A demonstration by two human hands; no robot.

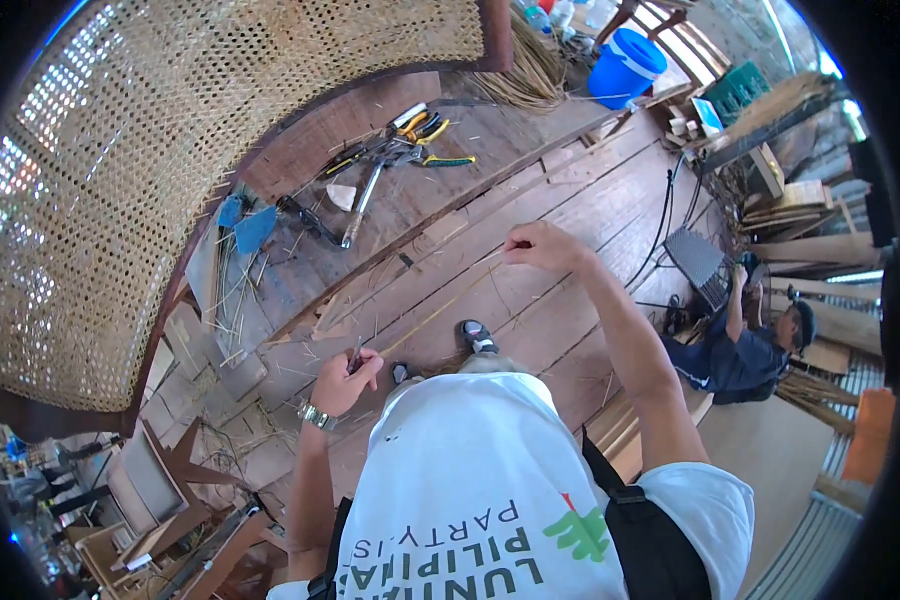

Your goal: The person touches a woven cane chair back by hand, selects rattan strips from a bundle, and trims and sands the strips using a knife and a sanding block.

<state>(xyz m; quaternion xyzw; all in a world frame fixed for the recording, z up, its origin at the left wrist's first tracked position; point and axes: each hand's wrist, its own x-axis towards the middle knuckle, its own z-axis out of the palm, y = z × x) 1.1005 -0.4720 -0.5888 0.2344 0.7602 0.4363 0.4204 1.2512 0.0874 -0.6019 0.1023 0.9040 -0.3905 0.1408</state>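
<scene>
A thin tan cane strip (440,312) stretches between my two hands above the plank floor. My left hand (344,384), with a metal watch on the wrist, is closed on the strip's near end. A slim dark tool (356,352) also sticks up from its fingers; its kind is too small to make out. Farther out on the right, my right hand (544,247) pinches the strip's other end with curled fingers. Beyond my left hand, a dark wooden frame edges a large woven cane panel (120,170).
Pliers (420,140), a metal rod (362,205), blue scraps (255,230) and cane offcuts lie on the low wooden worktop (320,265). A blue bucket (625,68) and cane bundle (530,75) stand at its far end. Another person (735,350) sits at the right.
</scene>
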